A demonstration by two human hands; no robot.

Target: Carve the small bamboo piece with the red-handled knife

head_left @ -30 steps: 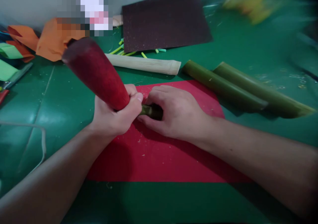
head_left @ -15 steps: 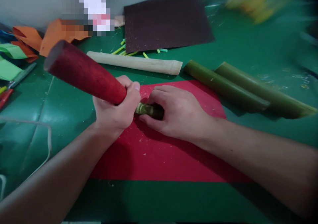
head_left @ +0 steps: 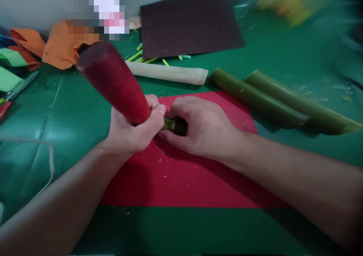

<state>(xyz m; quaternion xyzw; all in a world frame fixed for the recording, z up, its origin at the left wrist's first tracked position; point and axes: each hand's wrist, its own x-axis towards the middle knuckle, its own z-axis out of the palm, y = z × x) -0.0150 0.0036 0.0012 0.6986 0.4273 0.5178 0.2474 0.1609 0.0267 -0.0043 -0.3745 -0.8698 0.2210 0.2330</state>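
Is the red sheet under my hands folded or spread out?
Spread out: the red sheet lies flat on the green surface, with no fold showing.

Near are two hands (head_left: 134, 135) (head_left: 202, 125), one red handle (head_left: 121, 86), one green stalk (head_left: 177, 126), one red sheet (head_left: 184, 184). Two green pieces (head_left: 258, 97) (head_left: 306, 102) lie right, one pale stick (head_left: 172, 74) far.

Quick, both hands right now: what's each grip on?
Left hand: closed around the thick red handle.
Right hand: closed over a small green bamboo piece.

bamboo pc (head_left: 170, 124) ends: hid by hands (head_left: 208, 129) | yel. item (head_left: 293, 8): blurred | grn paper (head_left: 8, 80): cut, L edge
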